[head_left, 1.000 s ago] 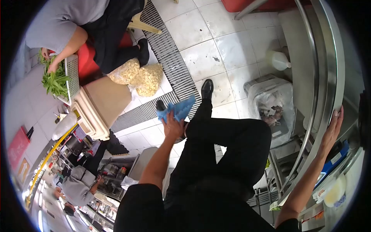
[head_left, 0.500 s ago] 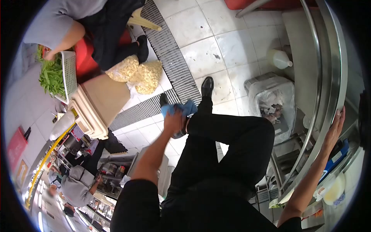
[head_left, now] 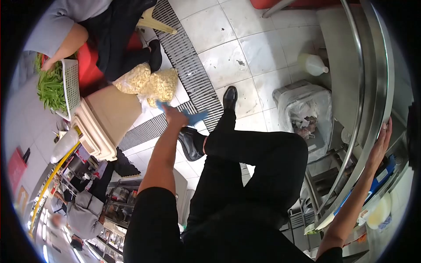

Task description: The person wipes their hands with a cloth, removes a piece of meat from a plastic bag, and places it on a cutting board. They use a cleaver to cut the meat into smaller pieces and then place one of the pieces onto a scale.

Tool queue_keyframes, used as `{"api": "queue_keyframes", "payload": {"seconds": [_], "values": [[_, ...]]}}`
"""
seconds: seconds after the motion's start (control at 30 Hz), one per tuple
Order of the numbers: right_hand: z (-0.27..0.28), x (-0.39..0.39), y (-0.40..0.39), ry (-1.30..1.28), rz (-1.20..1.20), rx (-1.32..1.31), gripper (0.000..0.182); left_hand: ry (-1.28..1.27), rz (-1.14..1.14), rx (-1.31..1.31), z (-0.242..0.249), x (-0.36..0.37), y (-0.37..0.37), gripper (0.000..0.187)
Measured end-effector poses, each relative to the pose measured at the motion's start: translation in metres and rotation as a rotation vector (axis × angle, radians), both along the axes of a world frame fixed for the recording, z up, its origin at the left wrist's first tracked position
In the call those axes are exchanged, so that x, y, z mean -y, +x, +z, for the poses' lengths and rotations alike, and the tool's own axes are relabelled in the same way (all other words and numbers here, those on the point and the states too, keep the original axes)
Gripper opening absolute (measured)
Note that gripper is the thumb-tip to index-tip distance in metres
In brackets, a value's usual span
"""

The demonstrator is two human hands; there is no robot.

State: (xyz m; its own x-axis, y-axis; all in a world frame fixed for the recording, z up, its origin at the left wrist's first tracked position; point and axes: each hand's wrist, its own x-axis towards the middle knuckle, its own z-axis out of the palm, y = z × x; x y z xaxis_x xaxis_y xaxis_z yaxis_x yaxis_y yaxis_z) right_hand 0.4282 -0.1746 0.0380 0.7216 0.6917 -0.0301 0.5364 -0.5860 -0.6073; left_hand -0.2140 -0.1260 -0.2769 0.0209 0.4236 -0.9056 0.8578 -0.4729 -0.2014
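My left hand (head_left: 175, 117) is closed around a blue cloth (head_left: 196, 117), with parts of the cloth sticking out on both sides. It is just above the black shoe (head_left: 188, 144) on my raised foot, whose leg is crossed over the other knee; the cloth and shoe look apart. My other black shoe (head_left: 230, 97) stands on the tiles by the floor grate. On the right, my right hand (head_left: 380, 144) lies along the rim of a steel table (head_left: 386, 87), fingers stretched out and holding nothing.
Bags of pale peeled pieces (head_left: 162, 85) lie near a beige bin (head_left: 109, 116). A seated person handles greens in a white basket (head_left: 71, 85). A lined waste bin (head_left: 307, 101) and a plastic jug (head_left: 315, 65) stand right. Another person (head_left: 85, 215) is at lower left.
My left hand has moved left, away from the shoe, carrying the blue cloth. More of the shoe shows now. My right hand stays on the table rim.
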Motion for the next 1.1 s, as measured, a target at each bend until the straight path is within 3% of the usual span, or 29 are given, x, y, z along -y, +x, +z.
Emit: {"api": "queue_keyframes", "payload": {"seconds": [0.1,0.13,0.2,0.27,0.33,0.37,0.43,0.5,0.53,0.6,0.63,0.67,0.73,0.8,0.87,0.93,0.97,1.0,1.03,1.07,1.1], "values": [[0.004,0.000,-0.006,-0.088,0.032,0.077,0.063,-0.057,0.045,0.035,-0.001,0.019,-0.001,0.038],[0.002,-0.001,-0.004,-0.070,0.023,0.070,0.063,-0.190,0.062,0.066,0.011,0.026,0.008,0.037],[0.001,0.001,0.000,-0.056,0.012,0.057,0.063,-0.001,0.237,0.249,0.022,0.065,0.009,0.035],[-0.002,0.002,0.004,-0.009,-0.010,-0.016,0.063,0.348,0.217,0.495,0.024,0.121,0.004,0.034],[-0.002,0.002,0.002,0.009,-0.014,-0.028,0.066,0.553,0.605,0.677,0.025,0.168,0.019,0.036],[-0.002,0.000,0.000,0.028,-0.016,-0.040,0.070,0.532,0.664,0.605,0.034,0.176,0.024,0.037],[0.003,-0.002,-0.006,-0.009,-0.014,-0.016,0.070,0.397,0.812,0.476,0.070,0.188,0.028,0.039],[0.006,-0.006,-0.012,-0.046,-0.020,0.025,0.070,0.189,0.885,0.355,0.113,0.152,0.025,0.041],[0.006,-0.007,-0.013,-0.045,-0.020,0.028,0.070,0.199,1.296,0.447,0.099,0.160,0.008,0.035],[0.006,-0.006,-0.012,-0.065,-0.026,0.071,0.070,0.206,1.328,0.822,0.146,0.113,0.062,0.030],[0.006,-0.006,-0.013,-0.048,-0.026,0.049,0.067,0.351,0.877,0.979,0.130,0.124,0.077,0.025],[0.003,-0.002,-0.011,-0.056,-0.025,0.043,0.067,0.197,0.479,1.137,0.122,0.135,0.082,0.024],[-0.002,-0.001,-0.001,0.037,-0.023,-0.041,0.065,0.176,0.472,1.052,0.094,0.157,0.055,0.022],[0.007,0.002,-0.010,-0.030,-0.024,0.001,0.064,-0.020,0.511,0.553,0.064,0.170,-0.007,0.023],[0.004,-0.011,-0.012,-0.031,-0.039,0.064,0.063,0.109,0.645,0.479,0.058,0.161,-0.042,0.028],[0.006,-0.006,-0.014,-0.018,-0.047,-0.009,0.063,0.023,1.287,0.624,0.113,0.113,-0.013,0.034],[0.005,-0.006,-0.014,-0.025,-0.025,0.060,0.062,-0.060,1.363,0.740,0.146,0.098,0.016,0.037],[0.006,-0.003,-0.012,-0.035,-0.030,0.074,0.062,-0.198,1.595,1.141,0.110,0.143,0.015,0.038],[0.004,-0.004,-0.011,-0.028,-0.033,0.072,0.063,-0.307,1.046,0.871,0.147,0.118,0.056,0.041],[0.002,-0.004,-0.011,-0.016,-0.038,0.067,0.063,-0.069,0.057,1.154,0.112,0.152,0.059,0.041],[0.003,-0.004,-0.011,-0.015,-0.053,0.031,0.064,0.255,0.422,1.368,0.125,0.143,0.114,0.031]]}}
